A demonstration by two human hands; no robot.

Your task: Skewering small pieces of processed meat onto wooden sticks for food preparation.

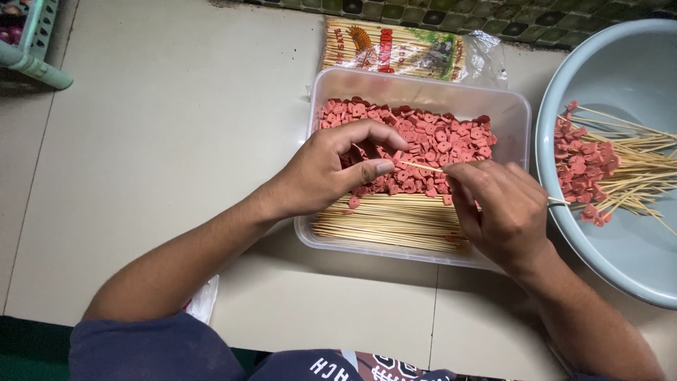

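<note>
A clear plastic tub (518, 113) on the tiled floor holds a heap of small red sausage slices (441, 137) at the back and a layer of bamboo skewers (388, 222) at the front. My left hand (328, 173) hovers over the slices, thumb and fingers pinched at the heap. My right hand (504, 212) grips a thin bamboo skewer (422, 166) whose tip points left toward my left thumb. To the right, a pale blue basin (620, 63) holds several skewers with red slices threaded on them (589, 169).
A printed plastic packet of bamboo skewers (395, 51) lies behind the tub. A green plastic crate (32, 49) sits at the top left corner. A bit of white plastic bag (204, 300) lies by my left forearm.
</note>
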